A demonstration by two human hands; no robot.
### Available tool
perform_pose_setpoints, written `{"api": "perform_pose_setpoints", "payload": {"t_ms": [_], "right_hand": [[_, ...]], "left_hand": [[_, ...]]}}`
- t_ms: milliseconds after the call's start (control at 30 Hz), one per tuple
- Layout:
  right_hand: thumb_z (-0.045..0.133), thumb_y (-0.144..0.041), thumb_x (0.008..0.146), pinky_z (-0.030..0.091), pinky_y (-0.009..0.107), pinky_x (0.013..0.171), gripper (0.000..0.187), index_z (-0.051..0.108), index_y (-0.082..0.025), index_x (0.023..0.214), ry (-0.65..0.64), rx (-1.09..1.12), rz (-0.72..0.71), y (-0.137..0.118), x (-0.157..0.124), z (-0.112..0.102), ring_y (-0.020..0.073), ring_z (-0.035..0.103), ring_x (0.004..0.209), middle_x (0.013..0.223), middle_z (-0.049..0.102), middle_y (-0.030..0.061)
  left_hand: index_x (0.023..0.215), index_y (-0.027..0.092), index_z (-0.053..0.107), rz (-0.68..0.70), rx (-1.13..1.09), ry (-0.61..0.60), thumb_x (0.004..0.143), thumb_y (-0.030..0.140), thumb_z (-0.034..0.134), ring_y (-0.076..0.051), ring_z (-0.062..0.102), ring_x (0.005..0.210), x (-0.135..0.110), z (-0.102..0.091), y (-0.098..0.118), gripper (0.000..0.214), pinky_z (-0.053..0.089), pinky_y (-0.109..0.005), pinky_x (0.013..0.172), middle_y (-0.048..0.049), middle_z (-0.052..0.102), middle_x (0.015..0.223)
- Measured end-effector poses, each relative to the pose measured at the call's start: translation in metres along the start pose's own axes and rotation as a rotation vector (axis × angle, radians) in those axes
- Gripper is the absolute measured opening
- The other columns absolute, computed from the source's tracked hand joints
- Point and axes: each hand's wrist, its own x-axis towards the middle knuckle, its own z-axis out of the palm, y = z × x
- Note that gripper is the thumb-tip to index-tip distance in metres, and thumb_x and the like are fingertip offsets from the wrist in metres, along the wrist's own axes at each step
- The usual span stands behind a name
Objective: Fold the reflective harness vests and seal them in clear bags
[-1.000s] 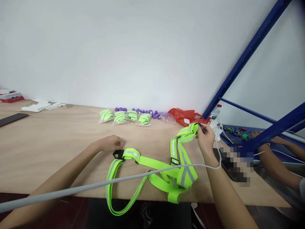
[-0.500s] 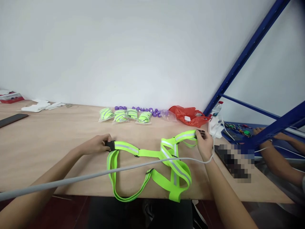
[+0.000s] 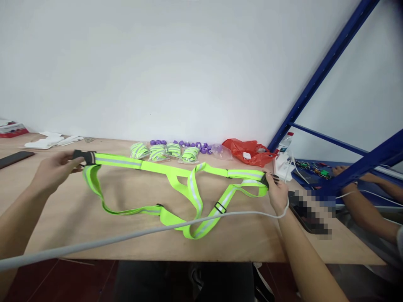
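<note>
A neon-yellow reflective harness with grey stripes is stretched between my hands above the table. My left hand pinches the black buckle at its left end. At the other end, my right hand grips a second black buckle, partly covered by the fingers. The upper strap runs nearly straight, while the lower straps hang in loops towards the table's front. A black slider sits on one of the right-hand loops. A white cable passes in front of the harness and reaches my right wrist.
Several bagged neon straps lie by the wall beside small purple pieces. A red plastic bag and a bottle stand right of them, near a blue rack. Another person's arm is at far right.
My left hand has moved left and up with its buckle, pulling the upper strap longer and straighter. My right hand has shifted slightly right. The loops have opened out and lifted.
</note>
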Motion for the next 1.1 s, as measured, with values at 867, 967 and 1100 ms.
{"api": "perform_pose_setpoints", "payload": {"t_ms": [867, 967, 1100], "right_hand": [[0.057, -0.025, 0.089, 0.034, 0.056, 0.116, 0.039, 0.072, -0.022, 0.126, -0.677, -0.416, -0.536, -0.064, -0.049, 0.074, 0.0327, 0.055, 0.131, 0.135, 0.067, 0.0128], [0.048, -0.013, 0.085, 0.041, 0.046, 0.115, 0.052, 0.068, -0.024, 0.131, -0.784, -0.327, -0.522, -0.070, -0.057, 0.100, 0.0251, 0.059, 0.129, 0.137, 0.067, 0.0072], [0.042, -0.010, 0.085, 0.051, 0.040, 0.104, 0.051, 0.072, -0.024, 0.123, -0.872, -0.247, -0.448, -0.070, -0.065, 0.123, 0.0214, 0.068, 0.115, 0.126, 0.074, 0.0061]], "left_hand": [[0.132, 0.021, 0.062, 0.734, 0.213, -0.384, 0.092, 0.025, 0.043, -0.033, 0.050, 0.135, -0.068, 0.158, 0.086, 0.044, 0.038, -0.049, 0.115, -0.0119, 0.058, 0.144], [0.139, 0.019, 0.058, 0.850, 0.221, -0.658, 0.091, 0.014, 0.041, -0.031, 0.052, 0.134, -0.085, 0.191, 0.108, 0.051, 0.039, -0.046, 0.114, -0.0120, 0.058, 0.146], [0.137, 0.020, 0.060, 0.878, 0.244, -0.775, 0.095, 0.016, 0.046, -0.029, 0.059, 0.126, -0.093, 0.241, 0.129, 0.044, 0.043, -0.043, 0.110, -0.0118, 0.064, 0.138]]}}
